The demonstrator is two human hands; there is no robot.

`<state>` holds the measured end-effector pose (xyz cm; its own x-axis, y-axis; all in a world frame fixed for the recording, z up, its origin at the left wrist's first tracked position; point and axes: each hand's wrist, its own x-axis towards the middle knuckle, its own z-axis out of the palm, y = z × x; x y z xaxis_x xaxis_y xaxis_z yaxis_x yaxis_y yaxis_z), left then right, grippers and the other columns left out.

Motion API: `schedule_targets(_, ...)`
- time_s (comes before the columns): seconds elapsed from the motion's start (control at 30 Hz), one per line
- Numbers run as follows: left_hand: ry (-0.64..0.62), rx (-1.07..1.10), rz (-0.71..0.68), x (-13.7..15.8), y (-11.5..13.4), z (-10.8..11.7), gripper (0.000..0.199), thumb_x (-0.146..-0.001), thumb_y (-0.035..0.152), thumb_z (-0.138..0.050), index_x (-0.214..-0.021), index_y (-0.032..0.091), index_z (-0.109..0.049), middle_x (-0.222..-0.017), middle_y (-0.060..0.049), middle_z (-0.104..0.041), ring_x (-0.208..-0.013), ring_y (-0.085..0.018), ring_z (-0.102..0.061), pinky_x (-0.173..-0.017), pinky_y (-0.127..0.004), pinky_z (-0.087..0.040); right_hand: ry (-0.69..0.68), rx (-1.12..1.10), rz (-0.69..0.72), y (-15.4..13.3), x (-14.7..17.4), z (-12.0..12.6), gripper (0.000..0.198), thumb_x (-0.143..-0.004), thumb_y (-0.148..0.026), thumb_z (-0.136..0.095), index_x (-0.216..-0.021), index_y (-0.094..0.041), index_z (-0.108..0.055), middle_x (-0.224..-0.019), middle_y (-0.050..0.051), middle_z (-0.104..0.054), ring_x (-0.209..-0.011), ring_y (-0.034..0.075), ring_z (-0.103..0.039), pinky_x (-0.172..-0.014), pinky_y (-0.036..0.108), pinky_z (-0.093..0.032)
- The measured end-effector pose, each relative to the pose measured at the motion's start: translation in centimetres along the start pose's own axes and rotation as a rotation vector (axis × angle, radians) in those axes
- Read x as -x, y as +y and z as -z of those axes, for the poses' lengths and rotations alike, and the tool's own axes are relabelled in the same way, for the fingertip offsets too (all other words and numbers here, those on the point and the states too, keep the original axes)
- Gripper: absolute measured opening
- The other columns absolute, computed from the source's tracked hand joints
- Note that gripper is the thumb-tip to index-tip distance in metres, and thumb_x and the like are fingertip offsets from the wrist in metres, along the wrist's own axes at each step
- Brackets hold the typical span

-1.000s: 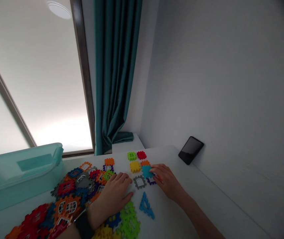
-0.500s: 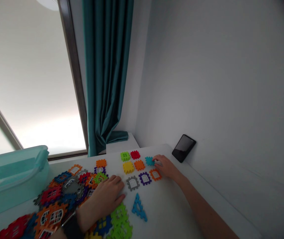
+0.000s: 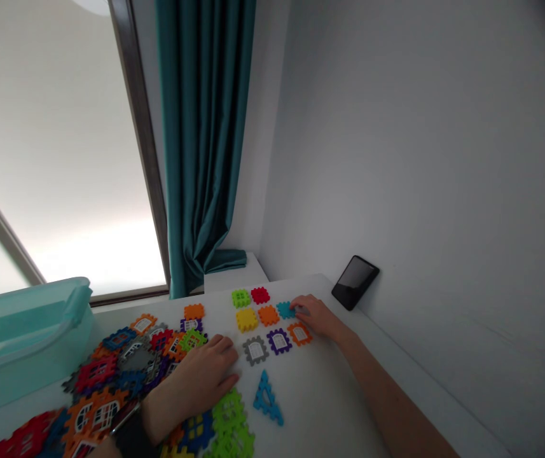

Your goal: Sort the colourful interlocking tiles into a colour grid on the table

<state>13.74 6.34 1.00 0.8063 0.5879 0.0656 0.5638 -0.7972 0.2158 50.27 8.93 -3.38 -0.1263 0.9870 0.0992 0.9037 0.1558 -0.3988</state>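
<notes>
My right hand (image 3: 316, 315) has its fingertips on the right edge of a light-blue building tile (image 3: 285, 310); the fingers partly hide that edge. The tile sits right beside an orange tile (image 3: 268, 315). A yellow tile (image 3: 247, 320), a green tile (image 3: 241, 298) and a red tile (image 3: 260, 295) complete this group. In front of them are grey (image 3: 255, 350), purple (image 3: 279, 341) and orange (image 3: 299, 333) window tiles. My left hand (image 3: 212, 369) rests palm down, holding nothing, thumb apart from the fingers, beside the tile heap. A blue triangular piece (image 3: 267, 399) lies to its right.
Mixed building tiles (image 3: 95, 375) are heaped on the white table (image 3: 322, 394) at left. Behind them stands a translucent teal bin (image 3: 24, 356). A black phone-like device (image 3: 355, 283) leans on the wall at right. A green curtain (image 3: 205, 140) hangs behind.
My right hand has slid the light-blue tile slightly left, closer to the orange tile. The left hand stays in about the same place.
</notes>
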Motion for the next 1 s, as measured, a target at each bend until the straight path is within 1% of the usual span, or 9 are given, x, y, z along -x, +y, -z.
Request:
schedule_targets(0.3,0.001,-0.005,0.001,-0.01,-0.15,-0.53,0.016,-0.089,0.024,-0.065,-0.105,0.023,-0.066,-0.113,-0.011,-0.066,-0.111,-0.031,-0.062,-0.082,-0.039,-0.057,0.006,-0.019,0.006,0.31,0.27,0.03,0.026,-0.091,-0.020,-0.056,-0.110,-0.025,-0.073,-0.124,0.005,-0.073,-0.118,0.026,-0.062,-0.106,0.044,-0.043)
schedule_targets(0.53,-0.016,-0.020,0.005,-0.13,0.23,-0.12,0.014,-0.089,0.023,-0.065,-0.103,0.022,-0.066,-0.113,-0.012,-0.066,-0.111,-0.032,-0.062,-0.082,-0.041,-0.058,0.015,-0.016,0.009,0.47,0.28,-0.24,0.027,-0.091,-0.020,-0.056,-0.111,-0.024,-0.073,-0.124,0.006,-0.073,-0.118,0.026,-0.062,-0.106,0.044,-0.044)
schedule_targets(0.67,-0.035,-0.030,0.009,-0.12,0.39,0.15,0.016,-0.090,0.023,-0.064,-0.106,0.022,-0.066,-0.114,-0.012,-0.066,-0.112,-0.033,-0.062,-0.083,-0.043,-0.058,0.023,-0.008,0.001,0.47,0.25,-0.46,0.027,-0.091,-0.021,-0.055,-0.112,-0.025,-0.073,-0.125,0.005,-0.073,-0.118,0.026,-0.062,-0.106,0.044,-0.043)
schedule_targets(0.83,-0.032,-0.030,0.010,-0.10,0.48,0.22,0.013,-0.090,0.022,-0.064,-0.103,0.022,-0.066,-0.114,-0.012,-0.066,-0.112,-0.032,-0.062,-0.083,-0.041,-0.058,0.020,-0.003,-0.004,0.50,0.25,-0.58,0.027,-0.091,-0.021,-0.056,-0.112,-0.026,-0.072,-0.127,0.005,-0.072,-0.119,0.027,-0.061,-0.107,0.046,-0.042)
schedule_targets(1.0,-0.077,-0.022,0.017,-0.08,0.49,0.43,0.014,-0.092,0.024,-0.063,-0.105,0.021,-0.066,-0.117,-0.012,-0.065,-0.115,-0.033,-0.061,-0.084,-0.042,-0.058,0.019,-0.008,-0.006,0.63,0.24,-0.75,0.028,-0.091,-0.020,-0.055,-0.113,-0.025,-0.072,-0.127,0.005,-0.072,-0.120,0.027,-0.061,-0.108,0.044,-0.041)
